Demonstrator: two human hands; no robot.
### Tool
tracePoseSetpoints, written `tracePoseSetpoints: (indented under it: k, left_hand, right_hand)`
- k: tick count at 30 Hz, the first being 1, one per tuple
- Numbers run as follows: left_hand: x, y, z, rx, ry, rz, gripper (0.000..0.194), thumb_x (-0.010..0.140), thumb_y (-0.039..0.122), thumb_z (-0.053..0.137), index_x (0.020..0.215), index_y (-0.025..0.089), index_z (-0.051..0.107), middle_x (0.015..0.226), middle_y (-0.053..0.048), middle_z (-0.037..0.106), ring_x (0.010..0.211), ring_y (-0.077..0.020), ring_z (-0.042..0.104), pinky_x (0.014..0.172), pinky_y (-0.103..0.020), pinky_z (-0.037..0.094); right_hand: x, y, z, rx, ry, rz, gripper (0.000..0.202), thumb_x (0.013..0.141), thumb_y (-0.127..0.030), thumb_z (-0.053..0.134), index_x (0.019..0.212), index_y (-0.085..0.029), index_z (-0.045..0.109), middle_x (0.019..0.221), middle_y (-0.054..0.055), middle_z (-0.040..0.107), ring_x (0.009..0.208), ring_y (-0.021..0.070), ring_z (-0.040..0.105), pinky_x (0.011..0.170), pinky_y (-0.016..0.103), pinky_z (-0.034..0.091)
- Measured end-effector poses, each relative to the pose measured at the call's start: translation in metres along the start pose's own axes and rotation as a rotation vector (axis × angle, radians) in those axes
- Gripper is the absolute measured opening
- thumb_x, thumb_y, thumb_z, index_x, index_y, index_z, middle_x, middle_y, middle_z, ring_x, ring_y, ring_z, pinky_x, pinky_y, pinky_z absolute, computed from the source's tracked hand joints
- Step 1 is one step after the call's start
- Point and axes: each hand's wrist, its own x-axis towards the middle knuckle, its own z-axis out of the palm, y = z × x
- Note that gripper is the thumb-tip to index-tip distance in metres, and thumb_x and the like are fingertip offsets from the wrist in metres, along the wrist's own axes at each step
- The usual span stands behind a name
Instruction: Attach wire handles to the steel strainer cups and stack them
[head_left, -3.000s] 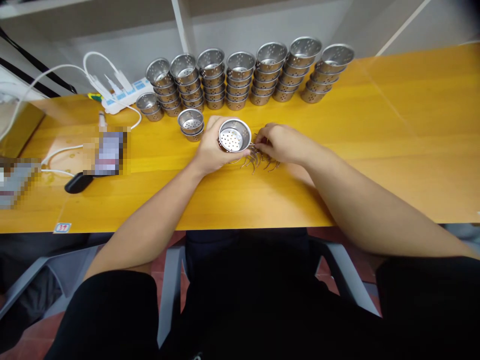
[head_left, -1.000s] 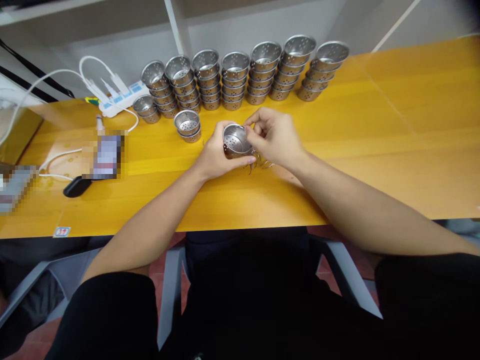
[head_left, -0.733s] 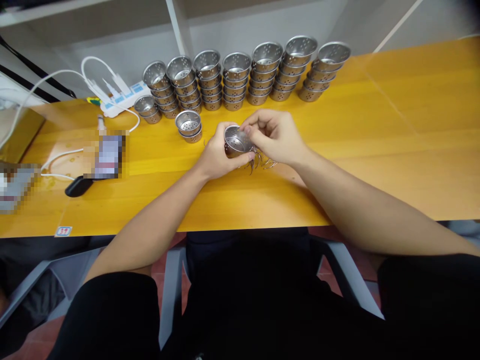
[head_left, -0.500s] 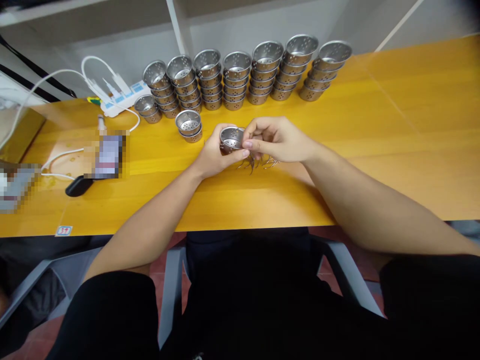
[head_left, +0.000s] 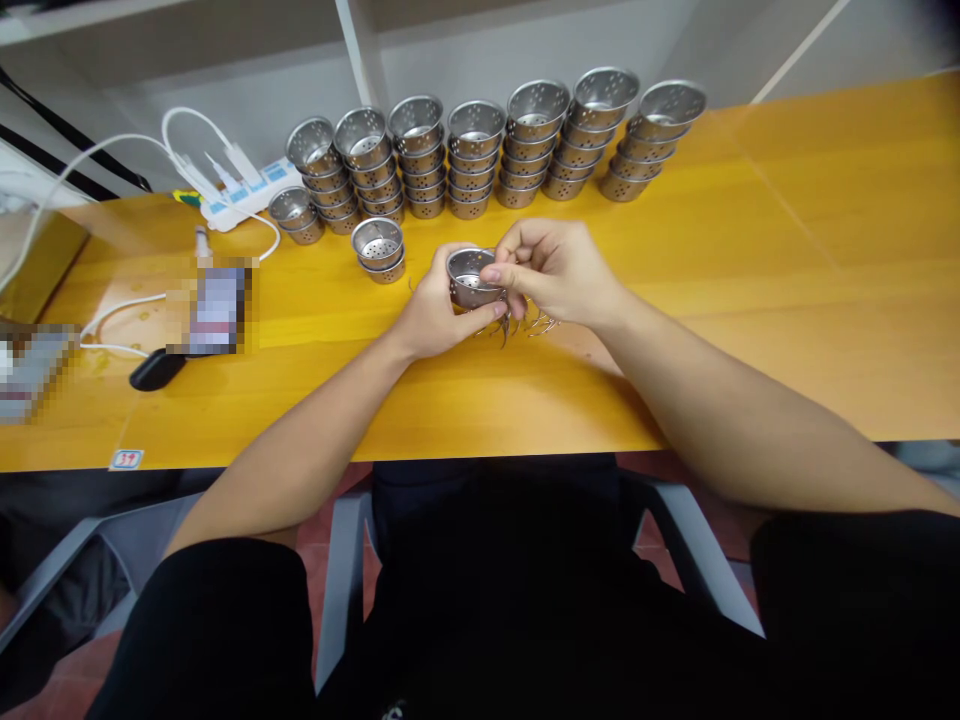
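Observation:
A small perforated metal strainer cup [head_left: 472,290] is gripped in my left hand [head_left: 435,315], its mouth tilted up towards me. My right hand [head_left: 555,270] is at the cup's right rim, thumb and forefinger pinched on what looks like a thin curved wire; the fingers hide most of it. Several loose bent wires [head_left: 541,324] lie on the table just under and beside my hands. Left of the held cup, a short stack of the same strainer cups [head_left: 378,250] stands on the table.
Tall stacks of strainer cups [head_left: 476,160] line the back of the yellow table [head_left: 787,300]. A short stack [head_left: 296,215] stands at their left end. Farther left are a power strip [head_left: 255,195] with white cables, a blurred phone [head_left: 217,310] and a black object [head_left: 157,369].
The strainer cup and my left hand have shifted slightly to the right. My right hand has risen a little at the rim, still pinched.

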Motion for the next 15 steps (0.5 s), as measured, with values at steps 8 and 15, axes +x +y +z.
tracePoseSetpoints:
  k: [8,15]
  left_hand:
    - [0.000,-0.002,-0.002,0.066,-0.010,0.006,0.092,0.106,0.077,0.103,0.167,0.027,0.055,0.153,-0.016,0.082,0.142,-0.0377,0.088,0.132,-0.060,0.072]
    - [0.002,0.006,-0.002,0.060,-0.008,-0.030,0.090,0.107,0.076,0.102,0.167,0.026,0.058,0.145,-0.014,0.082,0.138,-0.0373,0.087,0.134,-0.064,0.070]
  right_hand:
    - [-0.002,-0.004,0.002,-0.075,0.011,0.044,0.071,0.092,-0.082,0.118,0.097,-0.028,0.073,0.069,-0.003,0.072,0.053,0.0163,0.066,0.048,0.033,0.053]
    - [-0.001,-0.011,0.005,-0.081,0.017,0.035,0.073,0.090,-0.088,0.117,0.094,-0.028,0.074,0.064,-0.003,0.072,0.050,0.0179,0.067,0.046,0.034,0.051]
